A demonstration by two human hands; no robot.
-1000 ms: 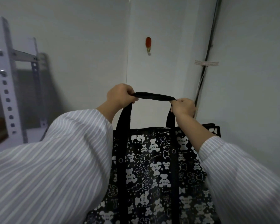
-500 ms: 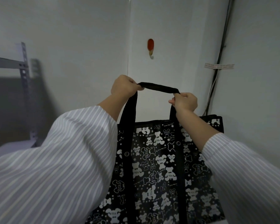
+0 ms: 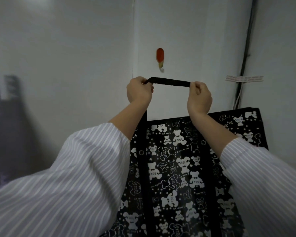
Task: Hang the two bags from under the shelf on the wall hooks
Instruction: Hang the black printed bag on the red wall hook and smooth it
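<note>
Bag handle (image 3: pixel 168 82) stretched level between left hand (image 3: pixel 138 90) and right hand (image 3: pixel 199 98), both grips pinching it, just below red wall hook (image 3: pixel 160 59).

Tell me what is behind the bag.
White wall shows above the bag, with a red hook higher up; a black cable runs down behind its right corner. The bag covers the rest, so nothing lower can be seen.
</note>
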